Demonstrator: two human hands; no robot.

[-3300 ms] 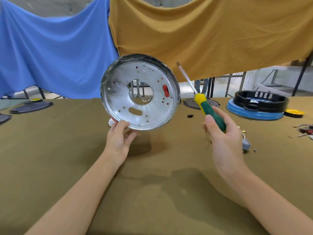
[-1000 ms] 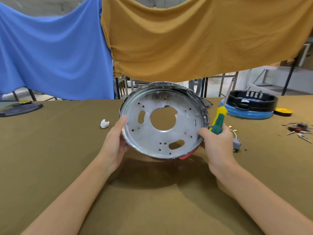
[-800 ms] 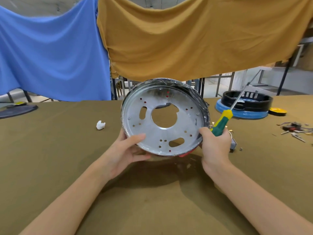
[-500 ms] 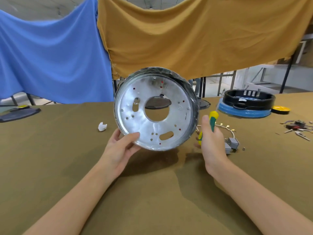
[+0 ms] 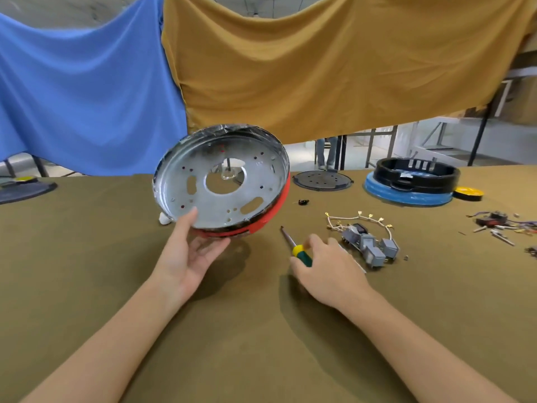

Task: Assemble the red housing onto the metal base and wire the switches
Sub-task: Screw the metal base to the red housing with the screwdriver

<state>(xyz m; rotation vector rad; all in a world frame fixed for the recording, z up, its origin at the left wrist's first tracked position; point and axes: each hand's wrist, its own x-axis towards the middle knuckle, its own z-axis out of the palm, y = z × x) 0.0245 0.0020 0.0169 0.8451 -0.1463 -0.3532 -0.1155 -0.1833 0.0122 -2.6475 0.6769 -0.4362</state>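
My left hand (image 5: 190,254) holds the round metal base (image 5: 200,199) tilted above the table, thumb on its lower rim, fingers underneath. The red housing (image 5: 276,209) shows as a band around the base's lower right edge. My right hand (image 5: 325,270) lies low on the table, fingers around the green and yellow handle of a screwdriver (image 5: 295,248) whose shaft points up and left along the cloth. Just right of that hand lie grey switches (image 5: 367,245) joined by pale wires with brass terminals (image 5: 360,218).
A black ring on a blue disc (image 5: 412,181) and a yellow cap (image 5: 467,193) stand at the back right. A dark round plate (image 5: 322,180) lies behind the base. Loose wires and screws (image 5: 499,223) sit at the far right. A small white piece (image 5: 164,219) peeks from behind the base.
My right hand has dropped from beside the base down to the table with the screwdriver. The left hand alone now holds the base, tilted so the red housing shows.
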